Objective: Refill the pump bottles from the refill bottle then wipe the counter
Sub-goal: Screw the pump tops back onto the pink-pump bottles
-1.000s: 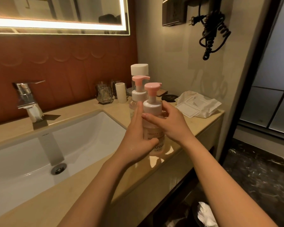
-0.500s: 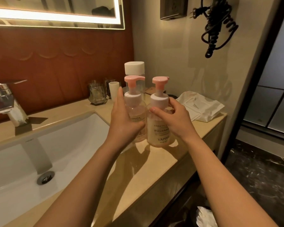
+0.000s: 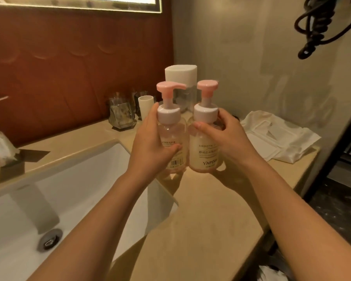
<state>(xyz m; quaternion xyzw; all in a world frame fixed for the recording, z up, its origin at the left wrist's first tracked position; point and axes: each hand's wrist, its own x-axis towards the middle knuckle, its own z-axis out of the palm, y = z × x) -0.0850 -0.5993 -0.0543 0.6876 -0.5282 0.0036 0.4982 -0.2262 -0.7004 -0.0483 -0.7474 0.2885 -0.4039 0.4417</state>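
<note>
Both hands are busy: the left hand (image 3: 150,147) has its grip curled round a clear plastic pump bottle with a pink spout (image 3: 171,136), and the right hand (image 3: 229,142) wraps a matching pink-topped bottle of creamy liquid (image 3: 206,151). The two are upright, side by side and touching, low over the beige stone bench (image 3: 201,220). It looks like the set-up step, with both pumps on. Next, I'd say, one grip must let go to unscrew a pump and fetch the tall clear white-capped refill bottle (image 3: 180,76) just behind.

Two clear glossy plastic pump bottles with matt pink pump heads (image 3: 175,138) (image 3: 206,142) stand at centre frame. The beige stone-look counter (image 3: 207,220) is polished. At lower left, a smooth glossy white sink basin (image 3: 79,179) has a shiny metal drain (image 3: 49,239).
</note>
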